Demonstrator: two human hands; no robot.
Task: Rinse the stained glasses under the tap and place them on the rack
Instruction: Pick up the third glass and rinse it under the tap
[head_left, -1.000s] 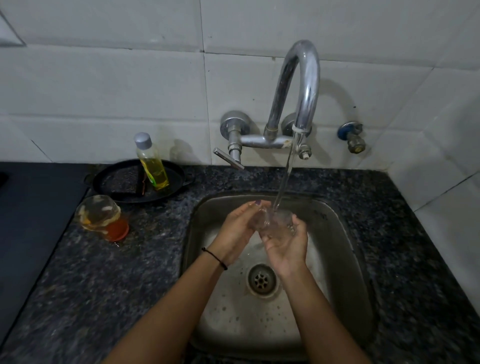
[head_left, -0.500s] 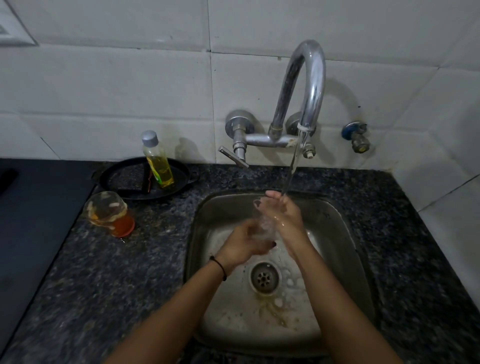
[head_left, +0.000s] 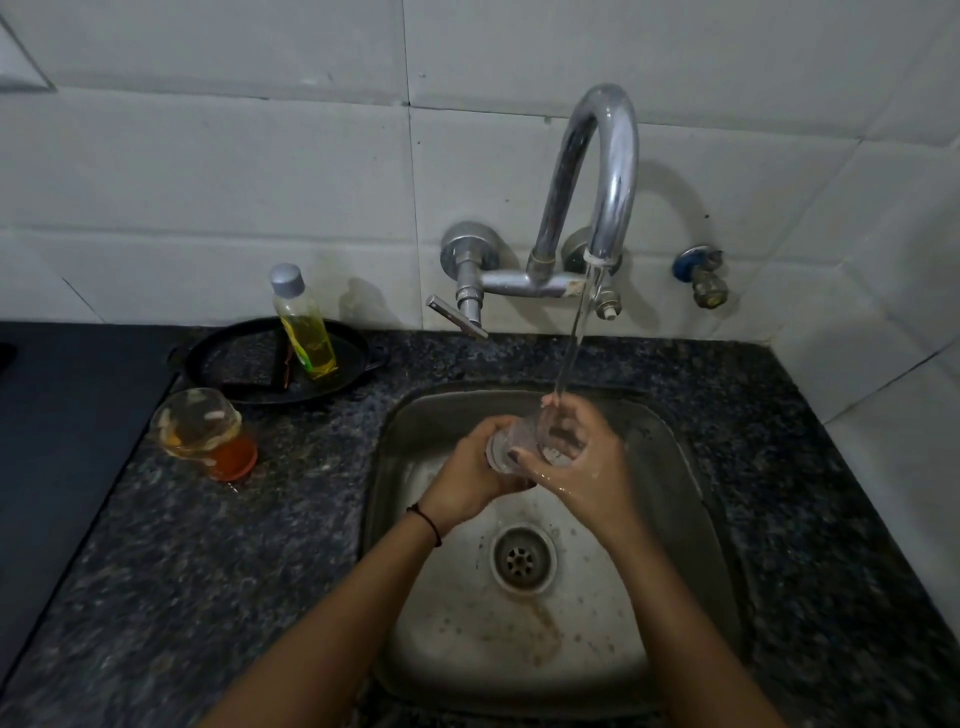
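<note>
The clear glass (head_left: 524, 441) was over the sink (head_left: 691, 467), held tilted just in front of the tap (head_left: 602, 171), with the stream of water (head_left: 574, 332) falling onto its far end and onto the right hand's fingers (head_left: 558, 402).

Half a second before, the right hand (head_left: 582, 462) had been higher, up under the stream, and the left hand (head_left: 470, 473) lower, closer to the drain (head_left: 522, 558). Now both hands had come level in front of the tap. The left hand gripped the glass's base end, fingers curled round it; the right hand wrapped the other end, thumb lying across the wall of the glass. The glass had thus been turned between the hands, presenting a new side to the water.

This suggested the rinse was mid-way: rubbing and rotating, not yet finished. A brownish streak lay on the sink floor nearer than the drain, likely washed-off stain.

Left of the tap, on the worktop (head_left: 260, 545), a second glass (head_left: 202, 431) with orange residue lay on its side, apparently waiting its turn. No rack was in view.
</note>
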